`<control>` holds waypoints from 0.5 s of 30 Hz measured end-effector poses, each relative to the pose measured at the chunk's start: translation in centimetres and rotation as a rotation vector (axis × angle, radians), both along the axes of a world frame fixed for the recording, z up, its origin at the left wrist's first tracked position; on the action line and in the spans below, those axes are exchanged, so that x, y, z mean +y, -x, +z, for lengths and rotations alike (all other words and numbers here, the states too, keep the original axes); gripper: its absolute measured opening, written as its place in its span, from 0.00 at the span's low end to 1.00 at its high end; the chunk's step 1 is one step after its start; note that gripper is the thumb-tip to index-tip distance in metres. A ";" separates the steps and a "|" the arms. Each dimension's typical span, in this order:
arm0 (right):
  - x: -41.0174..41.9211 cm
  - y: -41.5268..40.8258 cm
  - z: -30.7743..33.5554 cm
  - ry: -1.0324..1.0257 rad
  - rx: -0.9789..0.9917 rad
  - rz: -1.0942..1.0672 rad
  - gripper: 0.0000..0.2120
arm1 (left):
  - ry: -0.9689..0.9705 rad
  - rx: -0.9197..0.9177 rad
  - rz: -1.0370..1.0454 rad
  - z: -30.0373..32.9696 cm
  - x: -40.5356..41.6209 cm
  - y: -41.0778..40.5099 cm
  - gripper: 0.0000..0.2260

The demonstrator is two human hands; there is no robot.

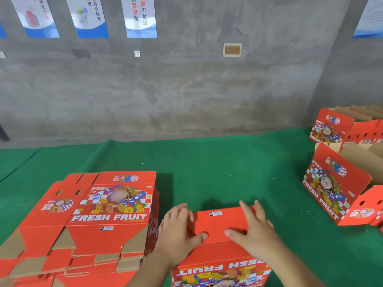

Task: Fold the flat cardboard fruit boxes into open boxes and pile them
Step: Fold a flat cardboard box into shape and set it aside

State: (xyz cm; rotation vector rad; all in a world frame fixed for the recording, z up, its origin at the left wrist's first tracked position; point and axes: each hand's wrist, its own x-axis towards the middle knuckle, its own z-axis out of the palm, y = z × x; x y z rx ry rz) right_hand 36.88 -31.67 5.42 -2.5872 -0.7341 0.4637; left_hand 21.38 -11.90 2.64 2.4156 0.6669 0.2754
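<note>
Left hand [178, 230] and right hand [255, 228] lie flat, fingers extended, pressing on the red bottom panel of the box being folded [219, 224], thumbs pointing toward each other at its near edge. The box stands on the green table cover [217, 162] directly before the person, its printed "FRESH FRUIT" side facing the camera upside down. To the left, a stack of flat boxes [93, 214]. At far right, folded open boxes [335, 183] stand together. Behind, a grey concrete wall [165, 90] bears posters [141, 17].
</note>
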 end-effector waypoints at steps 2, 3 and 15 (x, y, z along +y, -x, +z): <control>0.1 -1.0 -0.1 0.141 0.051 0.072 0.51 | -0.064 0.090 0.086 0.5 -0.9 -0.3 0.30; 0.4 -1.2 -0.3 0.169 0.015 0.066 0.53 | -0.034 0.123 0.141 0.7 -1.2 -0.6 0.34; 0.0 -2.7 2.8 -0.413 0.017 -0.387 0.45 | 0.614 -0.689 0.390 2.7 -0.6 -0.7 0.12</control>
